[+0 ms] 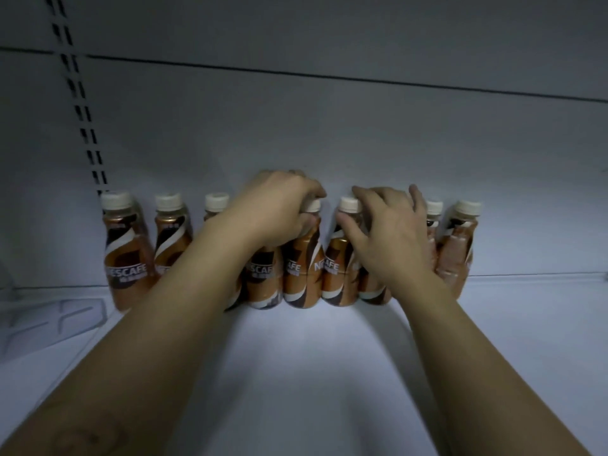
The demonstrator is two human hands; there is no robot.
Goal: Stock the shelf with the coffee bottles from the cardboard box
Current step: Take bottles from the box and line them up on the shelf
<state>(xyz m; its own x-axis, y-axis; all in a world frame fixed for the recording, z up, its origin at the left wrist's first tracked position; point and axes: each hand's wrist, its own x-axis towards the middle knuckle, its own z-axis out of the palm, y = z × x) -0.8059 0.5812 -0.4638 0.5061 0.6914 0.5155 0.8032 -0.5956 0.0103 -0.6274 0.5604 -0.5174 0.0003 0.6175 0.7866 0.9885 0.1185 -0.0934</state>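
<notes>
Several brown coffee bottles with cream caps stand in a row at the back of a white shelf (306, 373). My left hand (276, 209) grips the necks of the middle bottles; one bottle (301, 274) shows below its fingers. My right hand (388, 232) rests over the tops of the bottles to the right, its thumb by the neck of one bottle (339, 268) and its fingers spread across others. The leftmost bottle (126, 251) and the rightmost bottle (457, 248) stand free. The cardboard box is out of view.
The white back wall (329, 126) rises right behind the bottles. A slotted upright rail (82, 113) runs down the left side. A pale moulded panel (49, 320) lies at the shelf's left edge. Bare shelf surface stretches in front of the row.
</notes>
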